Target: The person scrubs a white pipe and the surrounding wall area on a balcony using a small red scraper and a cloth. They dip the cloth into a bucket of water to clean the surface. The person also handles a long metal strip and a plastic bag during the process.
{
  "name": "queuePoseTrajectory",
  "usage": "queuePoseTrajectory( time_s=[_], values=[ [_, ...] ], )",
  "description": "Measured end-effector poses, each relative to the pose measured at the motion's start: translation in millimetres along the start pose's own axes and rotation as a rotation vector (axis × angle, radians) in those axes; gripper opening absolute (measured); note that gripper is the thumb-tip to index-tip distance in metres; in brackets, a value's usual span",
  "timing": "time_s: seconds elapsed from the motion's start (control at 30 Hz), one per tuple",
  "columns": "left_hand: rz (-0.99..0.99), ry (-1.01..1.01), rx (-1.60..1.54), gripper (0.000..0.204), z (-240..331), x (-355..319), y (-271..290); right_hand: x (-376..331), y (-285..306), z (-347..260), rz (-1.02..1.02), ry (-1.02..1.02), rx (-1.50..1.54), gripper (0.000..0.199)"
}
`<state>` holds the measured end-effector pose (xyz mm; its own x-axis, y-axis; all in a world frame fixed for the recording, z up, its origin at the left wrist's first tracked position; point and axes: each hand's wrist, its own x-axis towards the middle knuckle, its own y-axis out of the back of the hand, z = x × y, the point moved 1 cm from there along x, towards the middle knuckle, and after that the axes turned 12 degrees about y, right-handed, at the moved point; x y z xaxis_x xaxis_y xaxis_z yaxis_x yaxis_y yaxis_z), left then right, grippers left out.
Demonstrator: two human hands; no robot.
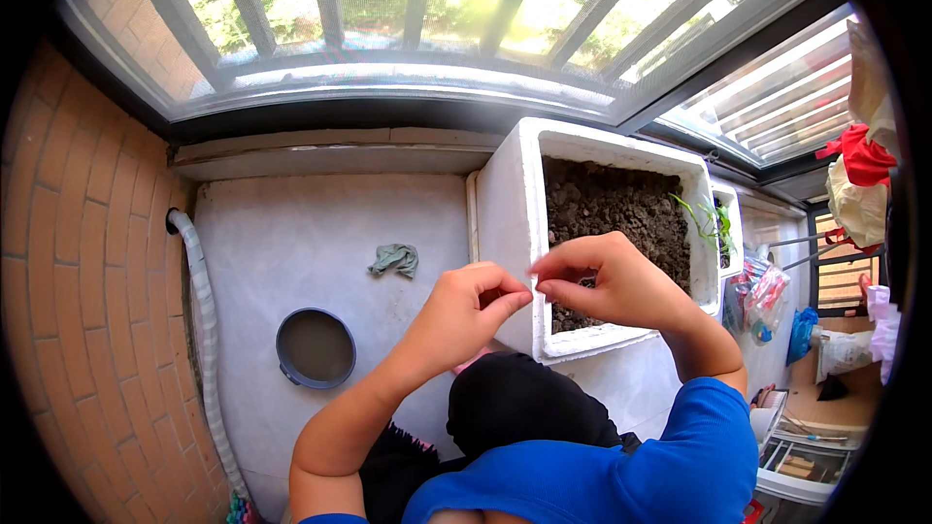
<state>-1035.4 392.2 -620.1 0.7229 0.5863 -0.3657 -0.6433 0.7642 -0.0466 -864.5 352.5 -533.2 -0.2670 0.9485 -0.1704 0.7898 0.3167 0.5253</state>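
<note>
Leftmost: brick wall [68, 262], then a white corrugated hose [199, 301] running down along its foot. Next a round grey basin [316, 347] of murky water on the pale floor [291, 223], well apart from both hands; a crumpled grey-green rag [394, 258] lies beyond it.

Centre: left hand [464, 315] and right hand [610, 281] meet fingertip to fingertip, both pinched closed on something tiny at about the same spot. Too small to tell what it is.

That pinch sits right over the near left corner of the white foam planter box [505, 223]. Soil [607, 209] lies ahead and to the right of the hands; right hand is nearer, already partly over it. Box long axis runs away from the person toward the window. A few green shoots [704, 218] at its far right edge.

Room: open floor to the left, clutter and a second small planter [726, 223] crowd the right. Black-clad knee [515, 403] is just below the hands.
</note>
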Motion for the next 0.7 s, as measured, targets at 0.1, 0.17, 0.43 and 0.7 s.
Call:
queuePoseTrajectory(
  time_s=[0.1, 0.17, 0.43, 0.7],
  values=[
    [-0.028, 0.003, -0.099, 0.015, -12, 4, 1, 0, 1, 1, 0.121, 0.109, -0.145, 0.023],
    [-0.062, 0.024, -0.151, 0.018, -13, 4, 2, 0, 1, 2, 0.149, 0.194, -0.204, 0.023],
    [-0.293, 0.197, -0.505, 0.026, -9, 6, 1, -2, -15, 12, 0.073, 0.454, -0.361, 0.039],
    [-0.306, 0.178, -0.506, 0.025, -10, 2, 4, 2, -24, 20, 0.147, 0.343, -0.177, 0.014]
  ],
)
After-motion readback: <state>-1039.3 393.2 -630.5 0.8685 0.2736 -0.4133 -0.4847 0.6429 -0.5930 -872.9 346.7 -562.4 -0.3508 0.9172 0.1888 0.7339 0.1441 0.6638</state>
